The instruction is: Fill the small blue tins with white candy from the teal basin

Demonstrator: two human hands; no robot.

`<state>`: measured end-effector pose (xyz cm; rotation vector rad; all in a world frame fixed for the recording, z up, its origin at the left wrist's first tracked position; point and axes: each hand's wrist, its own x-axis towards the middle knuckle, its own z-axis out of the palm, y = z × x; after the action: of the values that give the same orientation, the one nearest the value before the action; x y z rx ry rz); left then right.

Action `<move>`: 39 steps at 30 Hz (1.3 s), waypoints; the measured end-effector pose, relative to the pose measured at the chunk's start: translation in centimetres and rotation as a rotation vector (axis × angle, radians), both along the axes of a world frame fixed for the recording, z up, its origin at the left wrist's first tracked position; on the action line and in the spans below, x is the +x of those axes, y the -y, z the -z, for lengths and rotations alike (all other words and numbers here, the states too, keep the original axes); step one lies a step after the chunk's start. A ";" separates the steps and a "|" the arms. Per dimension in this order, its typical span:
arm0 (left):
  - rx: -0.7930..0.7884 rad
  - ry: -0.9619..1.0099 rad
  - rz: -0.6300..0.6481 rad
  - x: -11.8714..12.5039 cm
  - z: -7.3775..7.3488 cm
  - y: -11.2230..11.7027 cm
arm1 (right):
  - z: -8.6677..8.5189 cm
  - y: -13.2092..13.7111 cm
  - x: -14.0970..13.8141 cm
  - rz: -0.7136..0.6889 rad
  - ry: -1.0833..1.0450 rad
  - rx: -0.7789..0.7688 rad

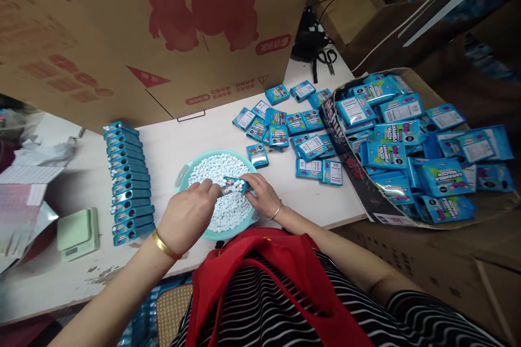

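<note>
Your left fingers (pixel 208 188) clench a scoop (pixel 226 190); your right fingers (pixel 254 181) grasp a blue box (pixel 244 186), long axis roughly crosswise, open end pointing left, above white pellets (pixel 228 213).

A white table (pixel 169 146) stretches from left to right, with a large printed carton (pixel 134 21) rising along its far side like a wall. A woven seat (pixel 174 312) sits at the near edge. Light brightens the tabletop, while the far right corner, with its cardboard boxes (pixel 354 11), lies dim.
</note>
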<state>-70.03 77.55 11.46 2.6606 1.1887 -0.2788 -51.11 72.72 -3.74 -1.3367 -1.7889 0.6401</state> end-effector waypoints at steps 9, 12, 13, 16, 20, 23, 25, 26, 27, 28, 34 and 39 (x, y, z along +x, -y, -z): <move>-0.074 0.295 -0.214 -4.5 3.9 -1.1 | 0.6 0.1 0.3 0.004 -0.038 -0.034; -0.143 0.515 -0.414 -6.4 6.9 -0.9 | 0.3 0.1 0.7 -0.011 -0.097 -0.046; -0.160 0.571 -0.457 -6.6 7.7 -0.7 | 0.2 0.1 0.8 -0.027 -0.120 -0.043; -0.211 0.674 -0.447 -5.9 9.2 0.3 | 0.0 0.1 0.3 -0.114 -0.173 -0.003; -0.305 0.628 -0.204 -3.9 10.0 0.8 | 0.1 0.2 -1.4 -0.214 -0.148 -0.007; -0.345 0.533 -0.110 -3.7 10.0 -0.1 | 0.5 -0.5 -1.4 -0.182 -0.106 -0.057; -0.324 0.508 -0.123 -4.6 9.7 -1.8 | 1.3 -1.8 0.0 0.034 -0.086 -0.102; -0.291 0.511 -0.145 -5.4 9.5 -3.1 | 1.9 -2.6 1.1 0.189 -0.076 -0.129; -0.241 0.520 -0.176 -6.4 9.4 -4.7 | 2.6 -3.6 2.3 0.342 -0.044 -0.174; -0.178 0.528 -0.215 -7.6 9.4 -6.5 | 3.5 -4.7 3.4 0.406 -0.030 -0.203; 0.151 0.375 -0.478 -17.1 13.0 -21.0 | 8.0 -9.6 5.2 0.343 0.543 -0.812; 0.134 0.136 -0.538 -23.5 17.4 -30.5 | 9.6 -10.8 2.3 0.353 0.703 -0.910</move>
<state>-93.54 108.04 -5.95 2.2929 1.8564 0.0727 -48.82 83.57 -13.36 -2.6894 -1.7283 0.9010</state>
